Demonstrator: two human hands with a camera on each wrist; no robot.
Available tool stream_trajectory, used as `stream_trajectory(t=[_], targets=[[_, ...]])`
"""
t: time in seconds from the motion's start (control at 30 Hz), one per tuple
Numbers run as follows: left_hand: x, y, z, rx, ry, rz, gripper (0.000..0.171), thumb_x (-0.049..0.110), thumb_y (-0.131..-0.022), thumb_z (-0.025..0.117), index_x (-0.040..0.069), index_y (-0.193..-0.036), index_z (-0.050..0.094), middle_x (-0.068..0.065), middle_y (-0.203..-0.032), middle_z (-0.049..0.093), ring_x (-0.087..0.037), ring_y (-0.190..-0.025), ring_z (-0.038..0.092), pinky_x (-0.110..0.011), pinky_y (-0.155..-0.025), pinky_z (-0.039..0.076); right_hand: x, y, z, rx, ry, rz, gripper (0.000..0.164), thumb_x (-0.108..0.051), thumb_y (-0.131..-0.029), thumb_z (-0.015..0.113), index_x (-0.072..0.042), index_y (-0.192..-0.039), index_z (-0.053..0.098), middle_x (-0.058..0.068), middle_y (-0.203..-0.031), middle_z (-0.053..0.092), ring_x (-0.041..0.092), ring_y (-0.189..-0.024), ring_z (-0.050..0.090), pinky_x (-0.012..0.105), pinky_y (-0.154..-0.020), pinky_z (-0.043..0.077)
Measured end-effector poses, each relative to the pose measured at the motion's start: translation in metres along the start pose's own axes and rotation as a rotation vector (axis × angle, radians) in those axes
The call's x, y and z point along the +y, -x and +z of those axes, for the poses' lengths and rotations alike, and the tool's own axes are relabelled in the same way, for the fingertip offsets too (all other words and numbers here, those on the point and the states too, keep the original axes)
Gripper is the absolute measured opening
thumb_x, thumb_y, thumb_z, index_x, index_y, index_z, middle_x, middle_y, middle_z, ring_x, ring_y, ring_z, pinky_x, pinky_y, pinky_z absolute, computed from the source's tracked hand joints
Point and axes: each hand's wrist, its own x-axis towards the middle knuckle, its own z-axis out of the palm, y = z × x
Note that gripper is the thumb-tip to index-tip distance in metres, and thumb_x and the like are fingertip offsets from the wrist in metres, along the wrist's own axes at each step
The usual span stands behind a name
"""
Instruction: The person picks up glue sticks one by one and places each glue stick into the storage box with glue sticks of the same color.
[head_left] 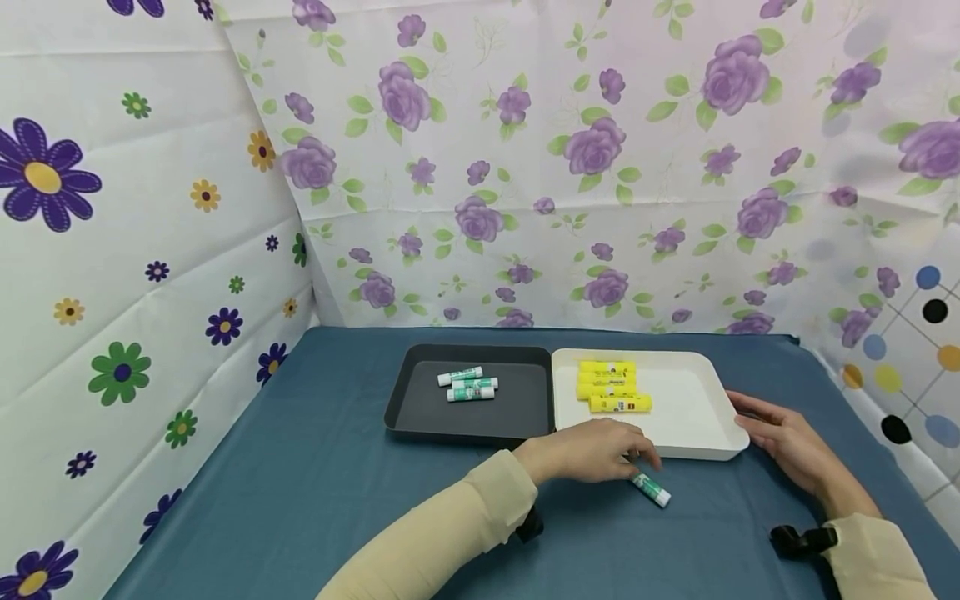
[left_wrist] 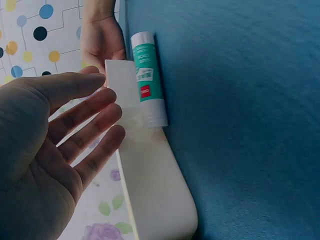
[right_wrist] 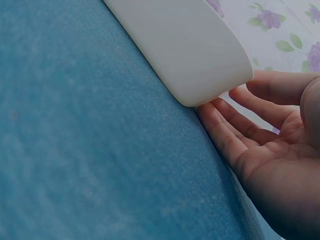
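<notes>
My left hand reaches across in front of the white tray, its fingers loosely bent and holding nothing. Just beyond its fingertips a green-and-white glue stick lies on the blue cloth; the left wrist view shows the same glue stick apart from the fingers. At the tray's right end, my right hand touches the side wall with extended fingers. In the right wrist view its fingertips meet the tray's corner. Several yellow glue sticks lie together in the white tray.
To the left, a black tray stands against the white one, with 3 green-and-white glue sticks in it. A blue cloth covers the table. Flowered sheets hang behind and at the sides.
</notes>
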Motion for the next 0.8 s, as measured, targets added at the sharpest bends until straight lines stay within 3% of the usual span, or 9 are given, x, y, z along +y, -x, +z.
stream_trajectory(t=[0.2, 0.4, 0.6, 0.8], targets=[[0.000, 0.004, 0.008, -0.009, -0.081, -0.006, 0.032, 0.019, -0.106, 0.064, 0.025, -0.137, 0.069, 0.015, -0.134, 0.064, 0.004, -0.107, 0.056, -0.008, -0.091, 0.041, 0.001, 0.000, 0.001, 0.002, 0.021, 0.008, 0.065, -0.017, -0.111, 0.053, 0.005, -0.163, 0.020, -0.023, -0.136, 0.050, -0.012, -0.118, 0.056, 0.013, -0.092, 0.050], [0.002, 0.008, 0.012, -0.045, -0.124, -0.012, 0.037, 0.019, -0.106, 0.064, 0.026, -0.142, 0.066, 0.016, -0.140, 0.062, 0.007, -0.123, 0.054, -0.011, -0.103, 0.040, 0.001, 0.000, 0.001, 0.007, 0.029, 0.010, 0.065, -0.018, -0.111, 0.053, 0.005, -0.163, 0.021, -0.023, -0.137, 0.050, -0.012, -0.118, 0.056, 0.013, -0.092, 0.050], [0.003, 0.012, 0.014, -0.042, -0.151, -0.017, 0.037, 0.017, -0.104, 0.066, 0.026, -0.140, 0.067, 0.015, -0.140, 0.062, 0.005, -0.125, 0.053, -0.012, -0.105, 0.040, 0.001, 0.000, 0.000, -0.003, -0.010, -0.002, 0.065, -0.015, -0.111, 0.053, 0.005, -0.163, 0.020, -0.022, -0.136, 0.052, -0.010, -0.118, 0.057, 0.014, -0.092, 0.051], [0.002, 0.011, 0.017, -0.029, -0.206, 0.007, 0.036, 0.017, -0.103, 0.069, 0.026, -0.138, 0.070, 0.011, -0.131, 0.063, 0.003, -0.111, 0.055, -0.010, -0.096, 0.042, 0.002, 0.000, 0.000, 0.002, -0.011, 0.004, 0.065, -0.015, -0.111, 0.053, 0.005, -0.163, 0.021, -0.023, -0.135, 0.052, -0.009, -0.118, 0.057, 0.014, -0.092, 0.052]])
